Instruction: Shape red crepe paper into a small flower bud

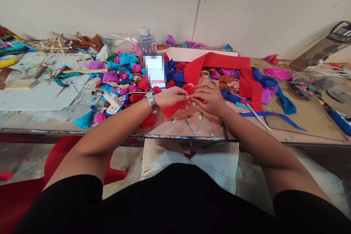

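My left hand (174, 98), with a metal watch at the wrist, pinches a red crepe strip (174, 109) over the table's front part. My right hand (210, 97) meets it fingertip to fingertip and grips the same red strip from the right. The strip's loose end hangs below my left fingers. Behind my hands a wide red band (219, 60) lies folded over a pile of small crepe flowers (134, 67) in blue, pink, purple and red. A phone (155, 71) with a lit screen leans among them.
A clear bottle (146, 42) stands behind the phone. At the left are a power socket (114, 108), green-handled pliers (67, 76) and wooden sticks (59, 44). On the right lie a blue strip (279, 116), a white stick (259, 117) and a dark bottle (315, 53).
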A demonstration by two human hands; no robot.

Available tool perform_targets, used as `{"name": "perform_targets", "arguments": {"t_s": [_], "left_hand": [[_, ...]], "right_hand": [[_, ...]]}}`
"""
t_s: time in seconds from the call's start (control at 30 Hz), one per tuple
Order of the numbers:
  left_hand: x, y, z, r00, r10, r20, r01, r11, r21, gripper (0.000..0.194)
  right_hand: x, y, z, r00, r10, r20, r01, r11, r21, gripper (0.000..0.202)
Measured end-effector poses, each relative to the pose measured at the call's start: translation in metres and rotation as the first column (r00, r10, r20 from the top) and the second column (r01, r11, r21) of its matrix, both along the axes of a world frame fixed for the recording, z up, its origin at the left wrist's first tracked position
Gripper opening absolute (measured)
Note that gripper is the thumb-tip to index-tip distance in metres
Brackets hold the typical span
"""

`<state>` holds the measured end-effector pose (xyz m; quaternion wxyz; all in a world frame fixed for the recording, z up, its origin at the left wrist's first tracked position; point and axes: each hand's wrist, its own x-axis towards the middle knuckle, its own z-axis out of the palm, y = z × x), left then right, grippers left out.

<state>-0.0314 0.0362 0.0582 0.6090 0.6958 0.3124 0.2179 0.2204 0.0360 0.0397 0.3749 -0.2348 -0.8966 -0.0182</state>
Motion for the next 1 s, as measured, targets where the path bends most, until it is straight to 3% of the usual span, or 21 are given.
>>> {"name": "perform_targets", "arguments": {"t_s": [0.1,0.2,0.37,0.5,0.6,0.7,1.0], "left_hand": [[0.0,0.001,0.0,0.997,0.003,-0.073,0.008,0.989,0.146,0.036],[0.001,-0.002,0.001,0.982,0.095,-0.164,-0.026,0.924,0.381,0.034],[0.002,-0.008,-0.003,0.916,0.317,-0.247,-0.033,0.673,0.739,0.031],[0.004,-0.01,-0.008,0.877,0.4,-0.268,0.034,0.503,0.863,0.034],[0.005,-0.011,-0.01,0.852,0.446,-0.273,0.072,0.418,0.906,0.036],[0.006,-0.012,-0.01,0.831,0.471,-0.295,0.105,0.388,0.916,0.039],[0.006,-0.01,-0.012,0.82,0.482,-0.309,0.115,0.391,0.913,0.038]], "right_hand": [[-0.001,-0.001,-0.001,0.999,-0.035,0.014,0.035,0.999,-0.012,0.019],[-0.002,-0.001,-0.002,0.995,-0.09,0.032,0.091,0.994,-0.054,0.024],[-0.002,-0.005,-0.001,0.987,-0.148,0.065,0.155,0.98,-0.127,0.03],[-0.004,-0.007,0.0,0.98,-0.181,0.078,0.19,0.973,-0.135,0.032],[-0.007,-0.008,-0.002,0.978,-0.176,0.108,0.191,0.971,-0.145,0.033],[-0.008,-0.007,-0.003,0.976,-0.176,0.128,0.194,0.969,-0.152,0.031],[-0.007,-0.008,-0.003,0.979,-0.163,0.124,0.185,0.964,-0.191,0.024]]}}
